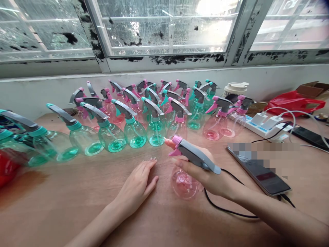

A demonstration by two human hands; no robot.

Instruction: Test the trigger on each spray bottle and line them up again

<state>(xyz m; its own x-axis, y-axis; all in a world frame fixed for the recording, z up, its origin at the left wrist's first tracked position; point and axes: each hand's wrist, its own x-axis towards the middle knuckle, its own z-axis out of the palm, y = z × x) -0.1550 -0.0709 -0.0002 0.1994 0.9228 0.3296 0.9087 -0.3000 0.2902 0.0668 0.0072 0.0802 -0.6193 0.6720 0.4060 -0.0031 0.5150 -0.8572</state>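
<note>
My right hand is around the neck of a pink spray bottle, just below its grey and pink trigger head. The bottle stands on the wooden table, and my palm hides part of its neck. To the left, my left hand lies on the tabletop with fingers stretched and thumb apart, touching no bottle. Beyond both hands are rows of clear green and pink spray bottles, among them a green spray bottle and a pink spray bottle.
On the right lie a smartphone with a black cable and a white power strip with chargers. Behind them are a red plastic bag and a lidded cup. A red object sits at the left edge. Windows rise behind the table.
</note>
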